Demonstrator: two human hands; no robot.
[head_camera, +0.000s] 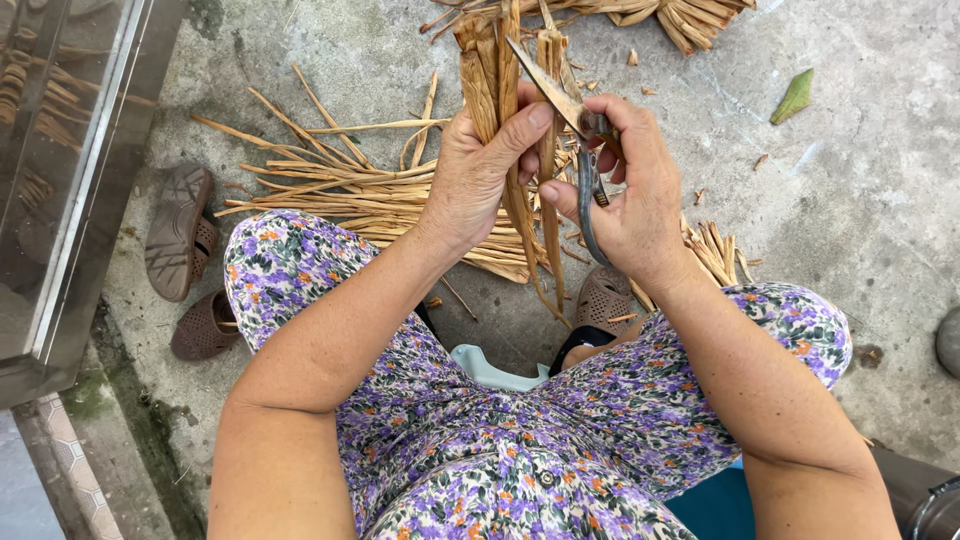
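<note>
My left hand (480, 165) grips a bundle of dried tan leaf strips (490, 70), held upright in front of me. My right hand (630, 195) holds dark metal scissors (575, 115) by the handles, with the blades slightly apart and pointing up-left against the top of the strips. More strips hang down from the left hand between my knees. I sit low, with purple floral trousers (300, 260) covering both legs.
A pile of dried strips (330, 185) lies on the concrete floor (860, 200) to the left, with more at top (690, 15) and by my right knee (715, 250). Brown sandals (180, 230) lie left. A glass door (60, 150) stands far left. A green leaf (795, 97) lies right.
</note>
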